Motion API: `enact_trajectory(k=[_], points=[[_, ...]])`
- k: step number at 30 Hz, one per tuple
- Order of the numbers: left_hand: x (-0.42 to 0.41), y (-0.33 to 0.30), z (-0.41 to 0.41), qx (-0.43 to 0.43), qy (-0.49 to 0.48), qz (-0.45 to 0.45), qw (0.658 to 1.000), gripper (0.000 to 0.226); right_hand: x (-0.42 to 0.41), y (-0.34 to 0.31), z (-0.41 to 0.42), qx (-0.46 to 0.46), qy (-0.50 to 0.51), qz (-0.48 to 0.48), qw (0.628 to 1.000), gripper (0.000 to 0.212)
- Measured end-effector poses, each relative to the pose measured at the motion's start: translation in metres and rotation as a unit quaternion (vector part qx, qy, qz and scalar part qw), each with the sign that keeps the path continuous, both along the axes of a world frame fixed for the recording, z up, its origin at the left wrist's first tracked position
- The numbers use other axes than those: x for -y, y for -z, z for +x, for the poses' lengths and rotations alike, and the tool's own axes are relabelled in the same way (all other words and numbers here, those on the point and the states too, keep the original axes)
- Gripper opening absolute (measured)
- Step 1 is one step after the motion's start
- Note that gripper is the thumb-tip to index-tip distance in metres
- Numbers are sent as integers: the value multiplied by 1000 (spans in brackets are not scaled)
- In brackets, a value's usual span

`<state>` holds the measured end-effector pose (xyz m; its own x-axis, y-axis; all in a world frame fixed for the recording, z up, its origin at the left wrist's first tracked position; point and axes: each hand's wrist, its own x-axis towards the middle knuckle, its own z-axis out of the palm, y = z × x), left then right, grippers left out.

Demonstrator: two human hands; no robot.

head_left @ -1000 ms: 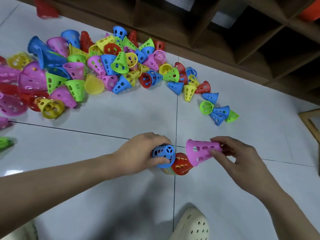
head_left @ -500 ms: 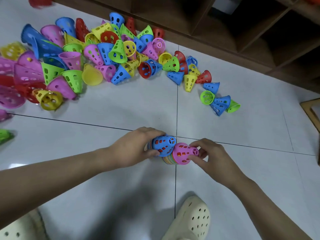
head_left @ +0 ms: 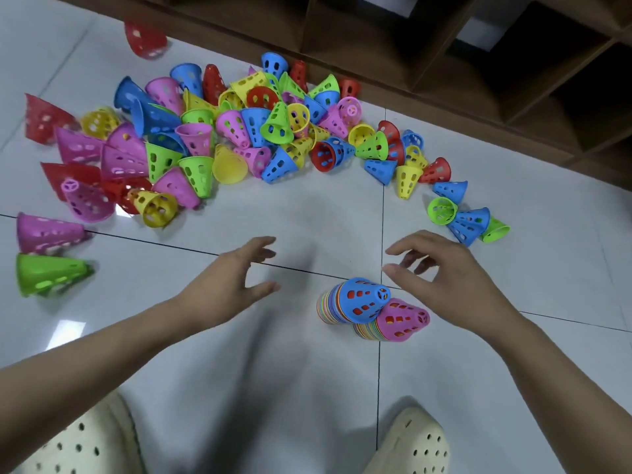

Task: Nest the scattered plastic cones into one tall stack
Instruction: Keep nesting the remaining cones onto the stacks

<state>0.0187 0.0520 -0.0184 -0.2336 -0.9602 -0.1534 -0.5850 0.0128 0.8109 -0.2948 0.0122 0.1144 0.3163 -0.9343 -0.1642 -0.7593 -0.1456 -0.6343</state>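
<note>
Two stacks of nested cones stand side by side on the white tile floor: one topped by a blue cone (head_left: 364,299), the other by a pink cone (head_left: 402,318). My left hand (head_left: 232,282) hovers to the left of them, fingers spread and empty. My right hand (head_left: 437,271) hovers just above and right of the stacks, fingers loosely bent, holding nothing. A big heap of scattered cones (head_left: 239,131) in several colours lies farther back, trailing right to a small group of blue and green cones (head_left: 468,220).
A dark wooden shelf unit (head_left: 478,56) runs along the back. Large pink (head_left: 48,232) and green (head_left: 44,273) cones lie at the far left. My two cream clogs (head_left: 413,443) show at the bottom edge.
My right hand set the pink cone onto the right stack and let go. Both hands have lifted off the stacks and opened; the left moved away to the left.
</note>
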Motion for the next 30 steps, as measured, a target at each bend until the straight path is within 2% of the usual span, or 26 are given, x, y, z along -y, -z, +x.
enact_trajectory(k=[4, 8, 11, 14, 17, 20, 22, 26, 28, 30], points=[[-7, 1, 60, 23, -98, -4, 995, 71, 17, -4, 65, 58, -68, 13, 996, 5], [-22, 8, 126, 76, -175, 3, 982, 70, 42, 24, 131, 57, -119, 49, 990, 7], [-29, 13, 168, 160, -184, -5, 970, 74, 64, 58, 175, 42, -135, 93, 986, 7], [-36, 22, 204, 277, -150, 0, 949, 68, 85, 95, 213, 28, -134, 124, 983, 6], [-45, 36, 233, 299, -146, 16, 943, 48, 96, 128, 250, 32, -106, 143, 983, 9], [-50, 47, 248, 302, -166, 5, 939, 34, 98, 149, 285, 21, -106, 106, 989, 23], [-51, 52, 255, 337, -139, 0, 931, 37, 95, 160, 307, 31, -123, 77, 989, 33], [-54, 60, 266, 388, -106, 47, 914, 49, 83, 184, 343, -2, -125, 11, 992, 56], [-57, 63, 269, 374, -120, 77, 916, 61, 75, 193, 357, -8, -101, -12, 995, 56], [-59, 65, 269, 357, -125, 106, 920, 58, 70, 201, 365, -26, -95, -25, 995, 49]])
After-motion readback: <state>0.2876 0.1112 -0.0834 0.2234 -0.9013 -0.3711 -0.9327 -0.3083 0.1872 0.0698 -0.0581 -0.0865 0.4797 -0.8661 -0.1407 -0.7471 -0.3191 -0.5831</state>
